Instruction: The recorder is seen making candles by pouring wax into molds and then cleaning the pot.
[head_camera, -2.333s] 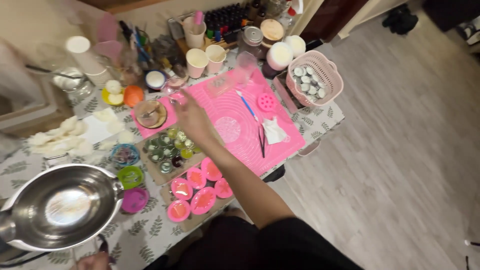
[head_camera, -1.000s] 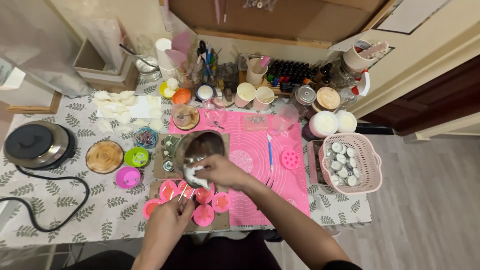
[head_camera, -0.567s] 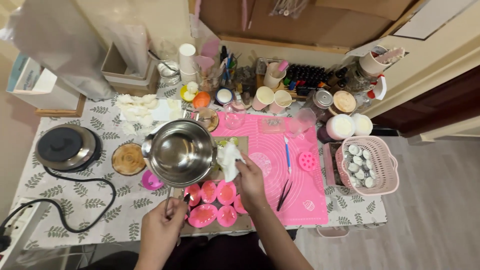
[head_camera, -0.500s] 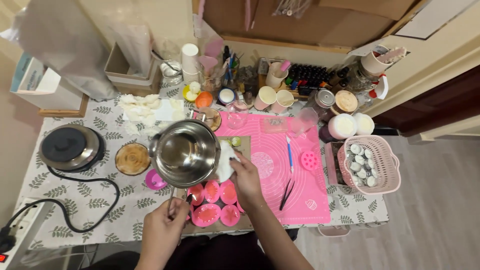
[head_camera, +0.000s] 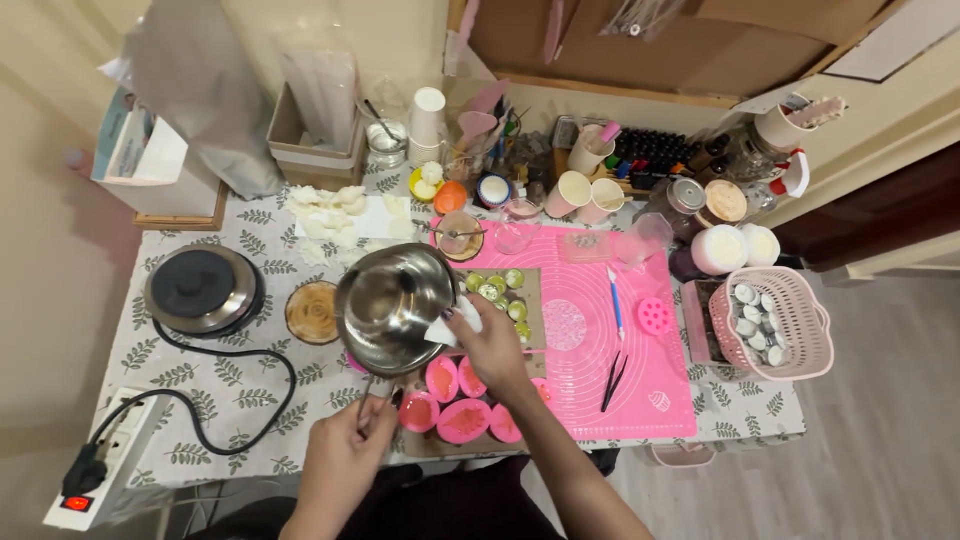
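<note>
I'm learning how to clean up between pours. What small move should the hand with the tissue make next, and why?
Probably sweep the white tissue further along the inner wall of the shiny steel pouring pot. The right hand presses it just at the rim's near edge, while the left hand steadies the handle above the pink moulds.

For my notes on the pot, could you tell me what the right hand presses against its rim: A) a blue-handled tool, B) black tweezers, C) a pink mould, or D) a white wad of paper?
D: the right hand holds a white wad of paper at the rim of the steel pot, whose handle the left hand grips.
</note>
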